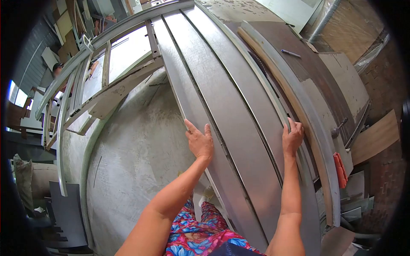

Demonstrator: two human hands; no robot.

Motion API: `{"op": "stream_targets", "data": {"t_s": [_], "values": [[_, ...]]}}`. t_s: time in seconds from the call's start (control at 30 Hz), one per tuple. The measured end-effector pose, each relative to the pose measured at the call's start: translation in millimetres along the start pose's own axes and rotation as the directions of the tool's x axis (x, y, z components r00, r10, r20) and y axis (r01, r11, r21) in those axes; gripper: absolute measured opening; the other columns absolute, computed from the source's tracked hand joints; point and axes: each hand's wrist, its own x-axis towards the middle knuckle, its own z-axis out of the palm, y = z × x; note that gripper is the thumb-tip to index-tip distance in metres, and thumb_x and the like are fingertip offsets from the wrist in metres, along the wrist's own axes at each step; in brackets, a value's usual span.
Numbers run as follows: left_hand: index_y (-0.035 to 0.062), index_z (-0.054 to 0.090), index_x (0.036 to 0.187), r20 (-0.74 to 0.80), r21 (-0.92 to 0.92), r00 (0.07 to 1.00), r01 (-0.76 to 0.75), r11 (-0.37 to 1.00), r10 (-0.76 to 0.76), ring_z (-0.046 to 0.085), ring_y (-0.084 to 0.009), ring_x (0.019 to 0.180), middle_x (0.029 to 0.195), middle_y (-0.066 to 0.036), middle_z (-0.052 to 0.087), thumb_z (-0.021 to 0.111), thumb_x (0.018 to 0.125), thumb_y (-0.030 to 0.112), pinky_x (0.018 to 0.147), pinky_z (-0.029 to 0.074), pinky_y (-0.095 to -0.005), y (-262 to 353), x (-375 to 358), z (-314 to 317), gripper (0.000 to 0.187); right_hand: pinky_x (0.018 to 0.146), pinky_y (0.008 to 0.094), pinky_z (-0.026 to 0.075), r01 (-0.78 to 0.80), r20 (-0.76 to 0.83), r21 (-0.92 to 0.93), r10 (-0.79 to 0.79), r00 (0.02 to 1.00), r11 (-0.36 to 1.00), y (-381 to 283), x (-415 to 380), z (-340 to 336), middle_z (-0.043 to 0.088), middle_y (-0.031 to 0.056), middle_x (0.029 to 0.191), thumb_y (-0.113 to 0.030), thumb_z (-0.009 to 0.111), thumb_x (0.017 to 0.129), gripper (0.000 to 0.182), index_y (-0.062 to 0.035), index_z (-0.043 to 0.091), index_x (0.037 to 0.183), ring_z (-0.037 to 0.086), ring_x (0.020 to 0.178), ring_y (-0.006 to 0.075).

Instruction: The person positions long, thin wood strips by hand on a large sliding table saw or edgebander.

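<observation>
A long metal table saw bed (213,72), split by dark lengthwise slots, runs from the upper middle to the bottom. My left hand (199,140) rests at its left edge, fingers apart, thumb raised, holding nothing. At the right side of the bed, my right hand (292,134) has its fingers bent over a pale rail (273,102). The fingers press on the rail's upper edge. Beyond that rail lies a dark groove with a toothed strip.
A metal frame (106,64) extends to the left over the concrete floor (136,149). On the right are a wood-edged rail (314,123), a pen (291,53), a hammer-like tool (338,128) and a red cloth (340,170). Another person (57,68) is at the far left.
</observation>
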Motion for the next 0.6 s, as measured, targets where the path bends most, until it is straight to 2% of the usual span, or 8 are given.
{"op": "stream_targets", "data": {"t_s": [0.1,0.33,0.47,0.6], "values": [[-0.001,0.012,0.141,-0.022,0.005,1.0,-0.013,1.0,0.013,0.056,-0.0383,0.087,0.105,-0.024,0.048,0.058,0.085,0.04,0.075,0.048,-0.0427,-0.6,10.4,4.3,0.083,0.079,0.0386,0.045,-0.006,-0.086,0.07,0.012,0.996,0.998,-20.5,15.9,12.4,0.052,0.0066,0.094,-0.012,0.068,0.077,0.041,-0.0128,0.057,0.117,0.053,0.091,0.0251],[-0.0004,0.012,0.141,0.011,-0.062,1.0,-0.008,0.998,0.009,0.054,-0.0399,0.091,0.106,-0.025,0.047,0.06,0.085,0.037,0.079,0.046,-0.0439,2.1,23.9,3.4,0.083,0.078,0.0405,0.045,-0.05,-0.115,0.01,0.051,0.992,0.999,-46.4,47.9,34.5,0.052,0.0041,0.095,-0.019,0.069,0.076,0.04,-0.0154,0.058,0.114,0.054,0.093,0.0239],[-0.0002,0.011,0.141,0.008,-0.157,0.999,-0.041,0.987,0.042,0.05,-0.0413,0.097,0.11,-0.027,0.044,0.062,0.083,0.031,0.083,0.043,-0.0445,-1.4,32.0,7.1,0.084,0.075,0.0409,0.044,0.048,-0.189,0.043,-0.039,0.981,0.998,-90.8,97.2,54.9,0.054,0.0015,0.096,-0.021,0.07,0.075,0.034,-0.0195,0.062,0.108,0.054,0.094,0.0224],[0.0002,0.009,0.142,0.077,-0.248,0.994,-0.056,0.967,0.077,0.048,-0.0426,0.1,0.114,-0.028,0.041,0.064,0.083,0.027,0.085,0.041,-0.0442,-5.7,42.2,-2.5,0.085,0.077,0.0408,0.043,0.154,-0.164,0.0,-0.152,0.975,0.988,-151.6,168.0,90.9,0.057,0.0018,0.097,-0.022,0.07,0.074,0.035,-0.0182,0.062,0.108,0.054,0.096,0.0226]]}}
